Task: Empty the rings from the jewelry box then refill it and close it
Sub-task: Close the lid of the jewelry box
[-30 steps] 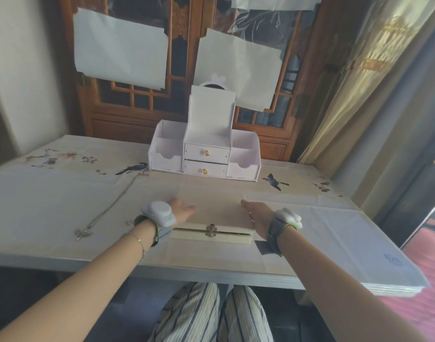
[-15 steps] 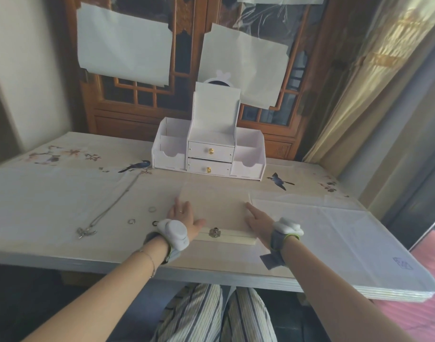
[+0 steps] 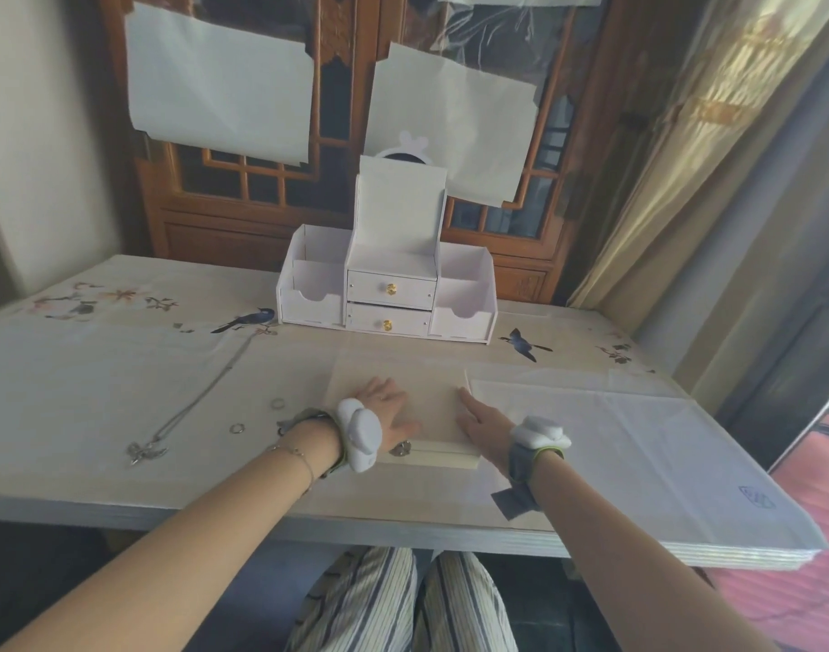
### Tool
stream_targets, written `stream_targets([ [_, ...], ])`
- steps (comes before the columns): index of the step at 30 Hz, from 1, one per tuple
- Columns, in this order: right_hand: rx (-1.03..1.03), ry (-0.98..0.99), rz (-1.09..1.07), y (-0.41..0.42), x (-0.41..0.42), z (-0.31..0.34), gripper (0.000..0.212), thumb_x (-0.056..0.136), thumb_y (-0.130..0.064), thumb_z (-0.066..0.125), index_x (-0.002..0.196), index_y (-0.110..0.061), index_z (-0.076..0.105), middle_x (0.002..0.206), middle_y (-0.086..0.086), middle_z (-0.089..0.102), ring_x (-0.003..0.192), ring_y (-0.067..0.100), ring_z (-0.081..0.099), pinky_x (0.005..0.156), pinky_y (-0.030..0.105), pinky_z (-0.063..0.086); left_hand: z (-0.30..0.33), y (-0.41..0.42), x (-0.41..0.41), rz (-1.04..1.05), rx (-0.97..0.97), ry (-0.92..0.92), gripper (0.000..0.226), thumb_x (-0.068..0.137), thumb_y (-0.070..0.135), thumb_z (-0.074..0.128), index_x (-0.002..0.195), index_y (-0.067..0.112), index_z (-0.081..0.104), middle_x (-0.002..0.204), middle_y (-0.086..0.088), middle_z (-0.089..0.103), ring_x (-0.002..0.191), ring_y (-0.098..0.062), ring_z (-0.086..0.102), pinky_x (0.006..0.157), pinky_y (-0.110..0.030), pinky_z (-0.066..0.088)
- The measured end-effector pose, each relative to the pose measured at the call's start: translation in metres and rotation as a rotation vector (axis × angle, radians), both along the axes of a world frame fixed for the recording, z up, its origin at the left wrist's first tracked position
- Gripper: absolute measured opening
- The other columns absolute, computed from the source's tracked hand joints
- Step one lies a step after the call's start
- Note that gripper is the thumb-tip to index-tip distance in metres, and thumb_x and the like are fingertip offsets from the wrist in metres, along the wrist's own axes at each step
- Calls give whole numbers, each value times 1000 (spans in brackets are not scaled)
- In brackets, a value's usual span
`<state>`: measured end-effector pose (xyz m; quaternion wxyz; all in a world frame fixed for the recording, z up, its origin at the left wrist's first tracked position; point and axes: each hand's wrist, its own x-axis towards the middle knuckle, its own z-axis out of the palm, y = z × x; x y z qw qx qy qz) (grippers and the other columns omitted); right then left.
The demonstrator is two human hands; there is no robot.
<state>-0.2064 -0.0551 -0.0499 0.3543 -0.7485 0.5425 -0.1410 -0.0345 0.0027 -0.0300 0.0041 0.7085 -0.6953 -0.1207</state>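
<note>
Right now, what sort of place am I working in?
Probably a room in a home: a carved wooden lattice door, a curtain, and a white desktop organizer on a table with a bird-print cover.

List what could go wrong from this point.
Rings left out: at least two rings lie on the table left of the closed jewelry box, so it may have been shut before being fully refilled.

Sweeping: the left hand and its forearm pass close to those rings and could knock them off.

Clasp: the left hand lies flat beside the metal clasp, the right hand flat on the lid; fastening cannot be confirmed.
</note>
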Motion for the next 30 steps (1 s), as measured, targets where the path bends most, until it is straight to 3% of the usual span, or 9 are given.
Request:
stream_targets([
  [5,2,-26,15,-2,-2,-3,53,102,-21,34,151,-23,12,150,9,35,131,25,40,96,21,32,-12,-5,4,-96,32,-9,66,96,55,29,151,27,5,160,2,-8,148,-14,-10,120,-37,-2],
  [9,7,-27,26,-4,-3,-5,54,103,-21,32,152,-22,11,151,8,34,132,26,39,92,18,29,-10,-7,12,-104,46,63,50,103,38,21,150,29,9,160,3,-6,148,-13,-8,119,-33,-2],
  [12,4,-26,31,-4,-4,-5,54,103,-21,32,152,-22,10,152,8,32,134,26,37,96,19,30,-9,-7,15,-159,61,-9,53,103,33,22,151,25,1,160,0,-11,148,-15,-10,119,-32,-2],
  [23,18,-84,1,-5,-3,-8,53,102,-19,34,151,-22,14,151,8,34,134,26,38,101,21,30,-14,3,16,-187,9,-90,59,99,50,23,150,31,-1,159,7,-11,147,-8,-10,119,-30,-3],
  [28,12,-75,-3,-5,-2,-9,52,103,-19,33,151,-22,14,151,9,33,133,26,39,97,20,30,-20,6,20,-242,-16,-160,90,80,76,30,150,31,-3,159,4,-13,148,-13,-11,121,-35,-1],
  [30,11,-71,-8,-5,-2,-10,53,102,-19,34,151,-23,15,150,9,34,131,25,40,96,20,31,-21,6,20,-242,-19,-162,93,76,83,17,150,32,-3,160,4,-12,148,-13,-10,120,-35,0],
])
